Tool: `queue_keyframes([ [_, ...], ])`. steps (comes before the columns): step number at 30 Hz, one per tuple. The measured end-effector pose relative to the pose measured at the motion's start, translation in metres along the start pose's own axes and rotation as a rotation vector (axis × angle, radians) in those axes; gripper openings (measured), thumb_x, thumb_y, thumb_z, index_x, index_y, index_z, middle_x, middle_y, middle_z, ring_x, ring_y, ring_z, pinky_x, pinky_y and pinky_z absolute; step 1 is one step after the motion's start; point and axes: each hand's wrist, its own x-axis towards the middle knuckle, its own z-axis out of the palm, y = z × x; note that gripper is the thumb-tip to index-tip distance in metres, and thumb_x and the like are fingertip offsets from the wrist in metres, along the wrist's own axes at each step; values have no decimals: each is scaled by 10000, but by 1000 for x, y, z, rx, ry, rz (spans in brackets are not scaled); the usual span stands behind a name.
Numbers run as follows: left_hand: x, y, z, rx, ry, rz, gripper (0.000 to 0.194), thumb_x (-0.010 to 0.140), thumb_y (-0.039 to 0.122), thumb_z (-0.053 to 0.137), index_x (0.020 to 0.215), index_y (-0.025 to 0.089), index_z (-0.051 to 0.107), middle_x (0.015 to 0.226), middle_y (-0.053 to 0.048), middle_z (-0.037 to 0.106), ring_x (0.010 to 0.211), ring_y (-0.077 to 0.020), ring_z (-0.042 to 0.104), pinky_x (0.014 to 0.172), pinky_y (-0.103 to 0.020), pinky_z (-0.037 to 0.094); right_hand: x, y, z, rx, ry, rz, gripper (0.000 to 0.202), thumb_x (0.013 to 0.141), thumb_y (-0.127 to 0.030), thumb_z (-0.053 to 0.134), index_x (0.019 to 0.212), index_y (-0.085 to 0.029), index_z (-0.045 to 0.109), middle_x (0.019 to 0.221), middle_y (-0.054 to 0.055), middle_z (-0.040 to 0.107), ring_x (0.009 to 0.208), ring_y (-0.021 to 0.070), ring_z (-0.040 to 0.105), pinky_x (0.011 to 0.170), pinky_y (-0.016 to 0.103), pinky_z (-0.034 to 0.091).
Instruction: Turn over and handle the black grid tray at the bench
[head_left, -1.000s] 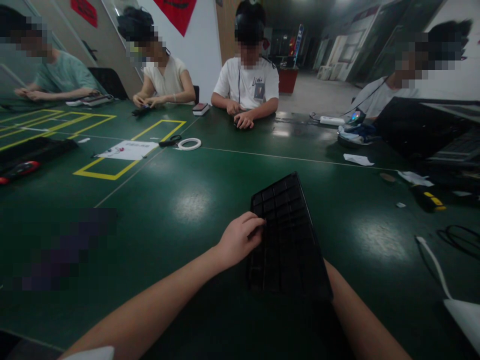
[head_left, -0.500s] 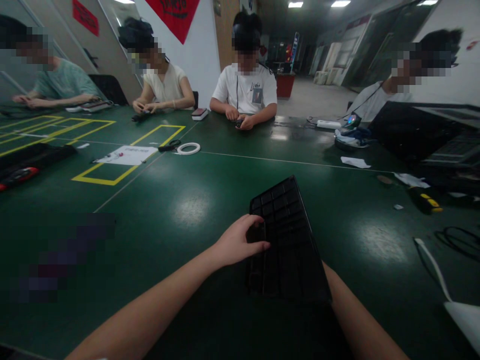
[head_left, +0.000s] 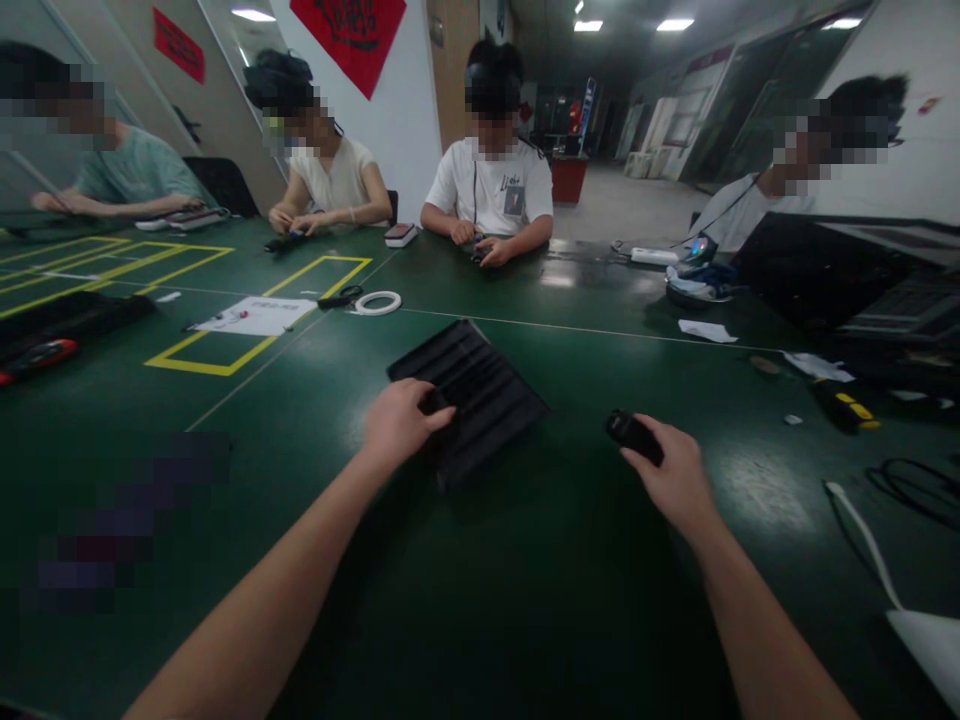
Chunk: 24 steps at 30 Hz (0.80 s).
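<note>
A black compartment tray (head_left: 487,395) is tilted over the green table (head_left: 480,610), slightly blurred. At its left side my left hand (head_left: 401,425) grips the tray edge between thumb and fingers. To the right, apart from the tray, my right hand (head_left: 675,470) is closed on a small black device (head_left: 634,436), held by its near end above the table. What the device is exactly cannot be made out.
Four people sit around the table. White paper (head_left: 255,315) and a white ring (head_left: 377,302) lie at the left back. A yellow-black tool (head_left: 855,410), a black cable (head_left: 919,490) and an open black case (head_left: 802,265) are at the right.
The tray has moved left and turned, with my left hand on it. My right hand, hidden behind the tray before, is now out to the right with the black device in view.
</note>
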Motion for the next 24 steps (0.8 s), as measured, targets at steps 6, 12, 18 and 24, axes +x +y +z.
queue_keyframes([
  [6,19,-67,-26,238,-141,-437,520,746,586,427,845,121,637,917,-165,627,854,-310,574,604,-332,429,7,38,-15,-391,13,344,541,739,-384,477,1195,-93,462,1111,169,549,1061,337,474,930,486,353],
  [12,18,-68,-26,413,-205,-392,532,772,542,405,811,64,636,919,-204,619,861,-322,576,663,-358,443,3,29,-10,-486,31,356,641,743,-472,437,1248,-79,396,1234,198,453,1161,430,330,901,643,284],
  [18,7,-16,7,248,-132,-142,441,769,499,463,919,118,626,965,-138,608,882,-266,573,719,-328,448,-2,-4,17,-129,-105,57,459,782,-321,440,1197,-127,470,1176,129,513,1168,301,370,969,505,332],
  [24,-28,52,30,-284,-171,198,389,758,409,551,1047,150,576,1034,-96,591,950,-223,550,819,-338,439,-29,-47,48,478,-160,-66,436,758,-312,472,1176,-188,453,1220,108,471,1120,207,468,957,414,416],
])
